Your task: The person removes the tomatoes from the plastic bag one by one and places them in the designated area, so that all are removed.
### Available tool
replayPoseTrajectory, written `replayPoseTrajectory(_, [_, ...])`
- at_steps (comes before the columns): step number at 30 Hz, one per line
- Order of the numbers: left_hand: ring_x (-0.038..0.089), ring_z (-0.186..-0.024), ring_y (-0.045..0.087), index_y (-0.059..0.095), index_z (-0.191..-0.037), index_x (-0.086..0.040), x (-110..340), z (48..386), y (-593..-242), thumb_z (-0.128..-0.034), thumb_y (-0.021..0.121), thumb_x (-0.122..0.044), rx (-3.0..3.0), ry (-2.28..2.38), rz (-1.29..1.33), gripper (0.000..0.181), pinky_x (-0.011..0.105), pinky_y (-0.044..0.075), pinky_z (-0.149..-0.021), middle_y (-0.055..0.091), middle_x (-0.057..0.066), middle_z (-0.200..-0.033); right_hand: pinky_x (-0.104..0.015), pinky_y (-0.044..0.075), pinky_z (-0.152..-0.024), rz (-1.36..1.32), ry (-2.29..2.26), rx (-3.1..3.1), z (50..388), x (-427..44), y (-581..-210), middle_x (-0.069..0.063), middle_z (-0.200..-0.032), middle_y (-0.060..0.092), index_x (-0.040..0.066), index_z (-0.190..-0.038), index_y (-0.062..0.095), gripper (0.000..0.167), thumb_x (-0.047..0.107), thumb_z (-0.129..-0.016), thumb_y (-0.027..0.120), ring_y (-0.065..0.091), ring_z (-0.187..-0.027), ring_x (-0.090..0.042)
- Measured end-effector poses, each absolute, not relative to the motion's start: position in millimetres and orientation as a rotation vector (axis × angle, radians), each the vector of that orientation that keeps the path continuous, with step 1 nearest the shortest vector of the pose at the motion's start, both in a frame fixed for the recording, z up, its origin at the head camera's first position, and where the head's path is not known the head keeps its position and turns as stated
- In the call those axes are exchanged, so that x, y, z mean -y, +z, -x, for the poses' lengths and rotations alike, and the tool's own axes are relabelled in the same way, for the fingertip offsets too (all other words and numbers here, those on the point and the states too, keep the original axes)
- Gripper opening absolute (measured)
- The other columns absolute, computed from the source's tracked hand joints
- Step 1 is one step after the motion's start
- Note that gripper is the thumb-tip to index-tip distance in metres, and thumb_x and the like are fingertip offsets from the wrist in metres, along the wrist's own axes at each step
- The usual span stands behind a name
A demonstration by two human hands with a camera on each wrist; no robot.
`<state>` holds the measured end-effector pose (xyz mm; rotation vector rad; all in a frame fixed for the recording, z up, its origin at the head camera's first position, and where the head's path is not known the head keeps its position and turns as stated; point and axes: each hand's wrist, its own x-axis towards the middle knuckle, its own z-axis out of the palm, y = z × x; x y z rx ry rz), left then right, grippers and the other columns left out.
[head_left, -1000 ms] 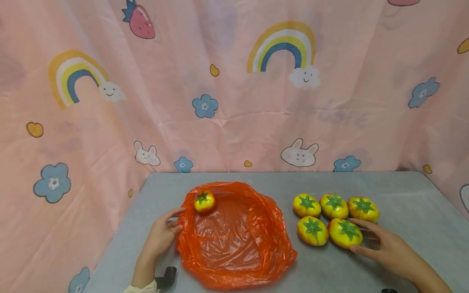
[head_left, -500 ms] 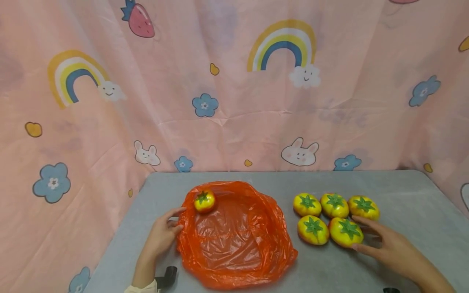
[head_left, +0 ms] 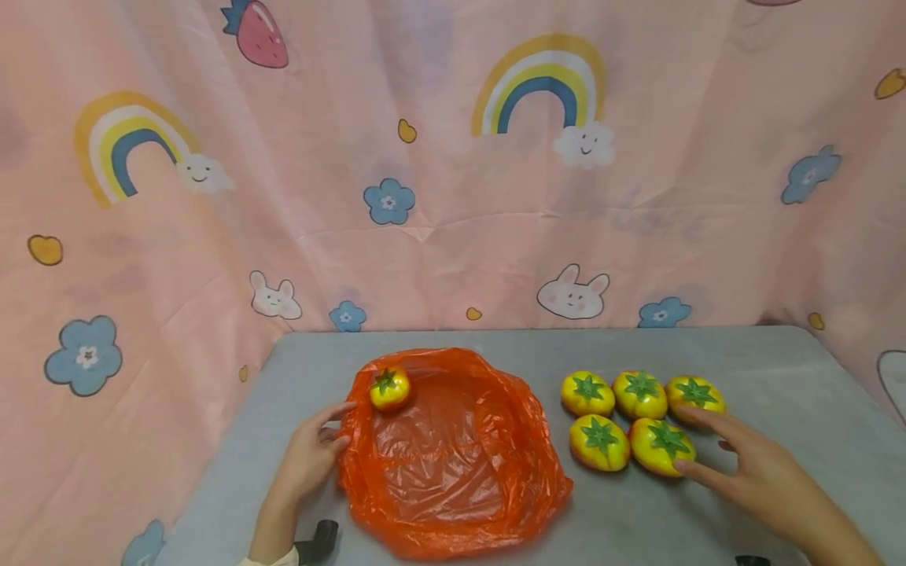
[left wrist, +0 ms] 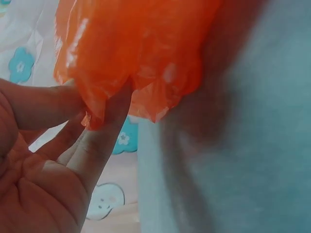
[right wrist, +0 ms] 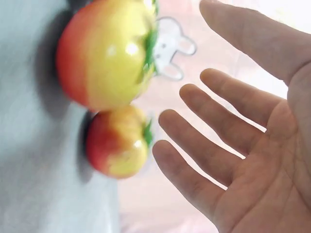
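Note:
An orange-red plastic bag (head_left: 442, 472) lies spread open on the table, with one yellow-red tomato (head_left: 390, 389) at its far left. At the bag's left edge is my left hand (head_left: 311, 456); the left wrist view shows thumb and fingers pinching a fold of the bag (left wrist: 131, 53). Several more tomatoes with green star-shaped tops sit in two rows right of the bag. My right hand (head_left: 753, 472) hovers beside the front right tomato (head_left: 661, 448), its index fingertip in front of the back right tomato (head_left: 697, 395). In the right wrist view the fingers (right wrist: 194, 141) are spread and hold nothing.
The grey table (head_left: 510, 342) ends at a pink patterned curtain (head_left: 439, 259). Another front-row tomato (head_left: 598, 443) and two back-row ones, a left tomato (head_left: 587, 393) and a middle tomato (head_left: 640, 395), stand close together. Black wrist mounts show near both wrists.
My right hand's fingers have lifted and spread away from the front right tomato. The left hand and the bag keep their places; the head view has shifted slightly.

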<state>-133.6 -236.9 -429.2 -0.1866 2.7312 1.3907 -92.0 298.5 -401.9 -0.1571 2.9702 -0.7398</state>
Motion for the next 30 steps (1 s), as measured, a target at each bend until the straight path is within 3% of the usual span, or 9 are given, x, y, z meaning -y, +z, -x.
replayPoseTrajectory(8, [0.022, -0.097, 0.067, 0.061, -0.134, -0.018, 233, 131, -433, -0.0893, 0.063, 0.008, -2.842, 1.269, 0.127, 0.051, 0.039, 0.061, -0.081, 0.062, 0.016, -0.131, -0.075, 0.041, -0.094, 0.189, -0.754, -2.940, 92, -253, -369, -0.023, -0.147, 0.049, 0.016, -0.146, 0.047, 0.080, 0.061, -0.083, 0.069, 0.047, -0.128, -0.049])
replayPoseTrajectory(18, [0.023, -0.101, 0.064, 0.060, -0.135, -0.018, 238, 127, -430, -0.0908, 0.062, 0.007, -2.824, 1.206, 0.163, 0.051, 0.045, 0.059, -0.087, 0.059, 0.016, -0.135, -0.058, 0.050, -0.101, 0.614, -1.033, -2.757, 112, -157, -341, 0.002, -0.142, 0.058, 0.031, -0.139, 0.055, 0.058, 0.057, -0.088, 0.066, 0.056, -0.130, -0.028])
replayPoseTrajectory(30, [0.020, -0.097, 0.065, 0.059, -0.136, -0.020, 235, 130, -431, -0.0910, 0.062, 0.006, -2.821, 1.235, 0.129, 0.052, 0.039, 0.060, -0.082, 0.061, 0.013, -0.132, -0.047, 0.041, -0.115, 0.819, -0.935, -2.536, 162, -50, -369, 0.006, -0.148, 0.052, 0.026, -0.146, 0.049, 0.057, 0.040, -0.093, 0.067, 0.047, -0.139, -0.017])
